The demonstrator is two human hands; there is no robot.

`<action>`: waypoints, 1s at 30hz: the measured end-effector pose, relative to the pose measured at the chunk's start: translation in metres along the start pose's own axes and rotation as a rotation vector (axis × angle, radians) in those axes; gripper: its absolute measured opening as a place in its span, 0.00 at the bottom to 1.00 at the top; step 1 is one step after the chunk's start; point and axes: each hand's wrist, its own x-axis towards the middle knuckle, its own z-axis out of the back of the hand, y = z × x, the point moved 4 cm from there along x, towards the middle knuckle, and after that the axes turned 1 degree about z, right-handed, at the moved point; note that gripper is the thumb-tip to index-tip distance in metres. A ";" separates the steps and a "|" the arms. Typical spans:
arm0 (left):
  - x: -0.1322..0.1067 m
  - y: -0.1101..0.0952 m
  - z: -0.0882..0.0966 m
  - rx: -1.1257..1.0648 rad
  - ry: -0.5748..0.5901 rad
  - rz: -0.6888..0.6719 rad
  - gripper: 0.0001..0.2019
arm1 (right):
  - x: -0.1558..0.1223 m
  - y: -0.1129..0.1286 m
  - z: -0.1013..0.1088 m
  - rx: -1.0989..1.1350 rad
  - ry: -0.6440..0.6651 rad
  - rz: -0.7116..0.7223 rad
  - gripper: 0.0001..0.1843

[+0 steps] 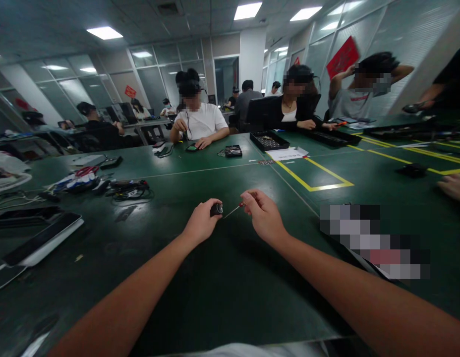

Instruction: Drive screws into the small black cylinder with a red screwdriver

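Between the thumb and fingers of my left hand (203, 219) is a small black cylindrical part (216, 209) with a shiny round end turned toward the right. My right hand (262, 213) pinches the red handle of a thin screwdriver (233, 211). Its metal shaft slants down and left, and the tip is close to the black part; whether they touch I cannot tell. Both hands are held above the green tabletop (215, 277), near the middle of the view.
Left lie a bundle of black cables (129, 189), a pile of wires and tools (76, 179) and a white-edged device (47, 240). A black parts tray (269, 141) and yellow tape (330, 187) are ahead. A blurred-out sheet (374, 243) lies right. Other people sit around the table.
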 end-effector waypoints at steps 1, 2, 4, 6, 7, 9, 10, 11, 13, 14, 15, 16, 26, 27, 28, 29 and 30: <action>-0.002 0.001 0.000 -0.002 0.005 -0.044 0.18 | 0.000 0.000 0.000 0.028 -0.009 0.002 0.15; -0.004 0.002 0.000 -0.006 0.009 -0.086 0.17 | 0.001 0.000 0.000 0.049 -0.009 0.003 0.15; -0.009 0.004 0.003 -0.024 0.006 -0.137 0.17 | 0.001 0.000 -0.001 0.063 0.000 0.003 0.15; -0.012 0.006 0.007 -0.040 -0.015 -0.131 0.18 | 0.000 0.001 -0.002 0.054 0.012 0.005 0.14; -0.013 0.007 0.009 -0.045 -0.034 -0.117 0.19 | 0.000 0.001 -0.003 0.049 0.015 0.009 0.14; -0.012 0.008 0.012 -0.054 -0.070 -0.099 0.20 | -0.001 0.002 -0.003 0.038 0.021 0.011 0.13; -0.012 0.008 0.012 -0.055 -0.076 -0.098 0.20 | -0.001 0.003 -0.003 0.031 0.026 0.011 0.13; -0.011 0.008 0.012 -0.053 -0.074 -0.103 0.20 | -0.001 0.003 -0.003 0.025 0.029 0.008 0.13; -0.010 0.007 0.012 -0.045 -0.061 -0.123 0.19 | -0.001 0.003 -0.004 0.017 0.038 0.001 0.14; -0.010 0.008 0.012 -0.044 -0.057 -0.133 0.18 | -0.001 0.004 -0.004 0.019 0.040 -0.002 0.14; -0.010 0.008 0.012 -0.046 -0.054 -0.138 0.18 | -0.001 0.004 -0.004 0.024 0.036 -0.005 0.14; -0.010 0.008 0.012 -0.049 -0.049 -0.138 0.18 | 0.000 0.004 -0.003 0.030 0.029 -0.008 0.14; -0.010 0.008 0.011 -0.027 -0.002 -0.119 0.18 | 0.000 0.011 0.001 -0.063 0.003 -0.019 0.15; -0.010 0.008 0.012 -0.023 -0.004 -0.127 0.19 | 0.000 0.013 0.001 -0.078 -0.006 -0.022 0.15; -0.010 0.007 0.012 -0.021 -0.003 -0.135 0.19 | 0.000 0.014 0.002 -0.084 -0.015 -0.025 0.15; -0.010 0.007 0.012 -0.020 -0.003 -0.139 0.19 | 0.000 0.015 0.002 -0.083 -0.022 -0.027 0.15; -0.010 0.007 0.012 -0.020 -0.004 -0.140 0.19 | 0.000 0.015 0.002 -0.078 -0.026 -0.029 0.15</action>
